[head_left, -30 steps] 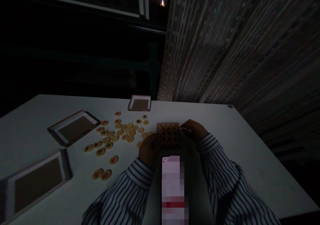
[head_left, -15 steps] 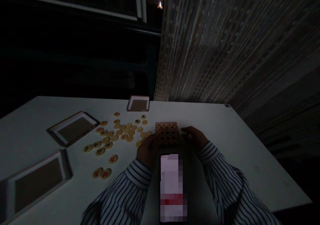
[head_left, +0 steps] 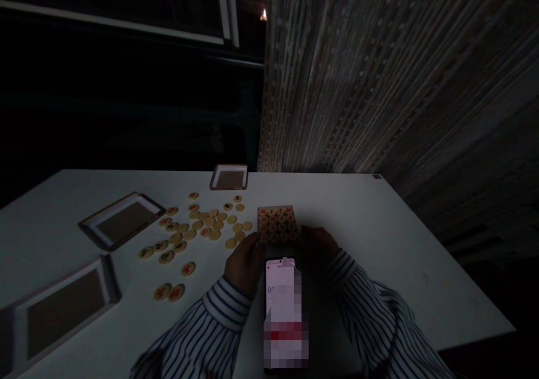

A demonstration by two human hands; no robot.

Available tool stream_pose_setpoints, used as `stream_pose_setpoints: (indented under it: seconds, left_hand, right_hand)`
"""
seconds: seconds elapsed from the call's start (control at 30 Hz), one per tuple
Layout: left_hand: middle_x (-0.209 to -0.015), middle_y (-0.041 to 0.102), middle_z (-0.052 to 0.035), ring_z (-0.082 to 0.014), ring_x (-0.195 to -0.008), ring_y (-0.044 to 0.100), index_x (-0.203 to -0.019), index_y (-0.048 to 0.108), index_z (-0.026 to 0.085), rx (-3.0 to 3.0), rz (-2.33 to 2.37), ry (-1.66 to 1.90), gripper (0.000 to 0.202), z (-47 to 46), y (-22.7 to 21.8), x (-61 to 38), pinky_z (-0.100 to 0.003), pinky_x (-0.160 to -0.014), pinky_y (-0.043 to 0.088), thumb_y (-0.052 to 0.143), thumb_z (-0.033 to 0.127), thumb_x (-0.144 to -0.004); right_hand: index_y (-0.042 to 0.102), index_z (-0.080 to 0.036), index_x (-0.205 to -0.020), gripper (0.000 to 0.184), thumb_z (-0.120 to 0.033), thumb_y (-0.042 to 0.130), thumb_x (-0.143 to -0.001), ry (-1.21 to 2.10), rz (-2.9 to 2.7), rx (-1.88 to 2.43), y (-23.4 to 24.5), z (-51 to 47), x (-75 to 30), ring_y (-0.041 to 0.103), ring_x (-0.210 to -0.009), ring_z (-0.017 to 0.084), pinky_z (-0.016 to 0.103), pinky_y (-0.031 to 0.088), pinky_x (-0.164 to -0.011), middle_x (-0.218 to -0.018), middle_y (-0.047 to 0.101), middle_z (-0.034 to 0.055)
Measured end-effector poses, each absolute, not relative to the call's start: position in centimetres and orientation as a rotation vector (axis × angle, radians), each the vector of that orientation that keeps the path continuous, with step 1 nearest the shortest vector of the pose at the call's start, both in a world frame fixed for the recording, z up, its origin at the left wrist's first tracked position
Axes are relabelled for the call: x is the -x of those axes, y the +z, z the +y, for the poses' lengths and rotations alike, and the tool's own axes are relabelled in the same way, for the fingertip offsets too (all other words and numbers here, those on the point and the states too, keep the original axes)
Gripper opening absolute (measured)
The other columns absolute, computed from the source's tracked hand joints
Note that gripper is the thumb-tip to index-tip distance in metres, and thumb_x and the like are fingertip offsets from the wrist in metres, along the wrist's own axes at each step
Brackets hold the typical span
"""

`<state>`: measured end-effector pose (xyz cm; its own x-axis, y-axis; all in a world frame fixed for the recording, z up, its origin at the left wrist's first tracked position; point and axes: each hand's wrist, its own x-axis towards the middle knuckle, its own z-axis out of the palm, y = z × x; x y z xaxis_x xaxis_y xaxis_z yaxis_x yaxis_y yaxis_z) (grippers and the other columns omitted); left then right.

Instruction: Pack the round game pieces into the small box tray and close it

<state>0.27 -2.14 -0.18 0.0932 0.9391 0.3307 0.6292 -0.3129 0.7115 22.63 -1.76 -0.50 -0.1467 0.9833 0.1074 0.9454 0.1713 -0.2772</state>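
Observation:
A small square box (head_left: 296,223) packed with rows of round Chinese chess pieces (head_left: 282,219) lies flat on the table, their red characters facing up. My left hand (head_left: 243,264) is curled at the box's near left corner, fingers against its side. On the opposite side, my right hand (head_left: 319,245) has its bent fingers at the near right corner; its lower part is lost in shadow. Just below the box, between my forearms, lies a lit phone (head_left: 284,306) with its screen partly blurred out.
Loose Chinese chess pieces (head_left: 197,225) lie scattered left of the box, some face down. Three shallow trays or lids stand on the white table (head_left: 370,295): one at the back (head_left: 229,187), one at mid left (head_left: 110,246), one at near left (head_left: 110,281). A string curtain (head_left: 320,87) hangs behind.
My right hand has come in from beside the box to its near right corner. My left hand has drawn back slightly toward the near left corner. The view has shifted a little.

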Motion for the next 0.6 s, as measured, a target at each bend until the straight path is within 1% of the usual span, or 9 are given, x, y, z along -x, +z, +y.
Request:
stream_pose_setpoints:
  seconds: [0.2,0.33,0.5,0.6]
  left_hand:
    - [-0.104,0.063,-0.0084,-0.0200,-0.095,0.059,-0.104,0.056,0.016,-2.042,1.569,1.051,0.032,-1.90,-0.45,-0.39,-0.034,-0.082,0.049,0.041,0.031,-0.080]
    - [-0.103,0.064,-0.0081,-0.0198,-0.093,0.060,-0.105,0.056,0.016,-2.042,1.578,1.023,0.032,-1.82,-0.36,-0.55,-0.033,-0.080,0.050,0.041,0.028,-0.079]
    - [-0.102,0.064,-0.0079,-0.0198,-0.093,0.060,-0.104,0.056,0.016,-2.064,1.576,1.034,0.032,-1.78,-0.02,-0.73,-0.032,-0.079,0.050,0.041,0.027,-0.079]
    - [-0.101,0.064,-0.0085,-0.0204,-0.092,0.060,-0.104,0.056,0.015,-2.090,1.571,1.031,0.031,-1.66,0.00,-0.76,-0.033,-0.077,0.051,0.042,0.025,-0.077]
  right_hand:
    - [0.049,-0.019,-0.117,0.040,-0.036,0.044,-0.081,0.163,-2.239,1.887,-0.23,-1.77,-21.97,0.055,-0.097,0.021,0.031,0.042,-0.080,-0.108,0.061,0.0081]
    - [0.050,-0.021,-0.116,0.035,-0.031,0.041,-0.084,0.186,-2.287,1.811,-0.04,-1.68,-21.84,0.056,-0.096,0.018,0.030,0.040,-0.083,-0.110,0.061,0.0066]
    - [0.050,-0.020,-0.117,0.036,-0.030,0.044,-0.083,0.158,-2.306,1.772,-0.50,-1.54,-21.86,0.056,-0.097,0.019,0.030,0.040,-0.083,-0.110,0.061,0.0072]
    - [0.050,-0.020,-0.116,0.035,-0.030,0.042,-0.084,0.163,-2.300,1.760,-0.96,-1.44,-21.98,0.056,-0.096,0.018,0.030,0.040,-0.084,-0.109,0.061,0.0066]
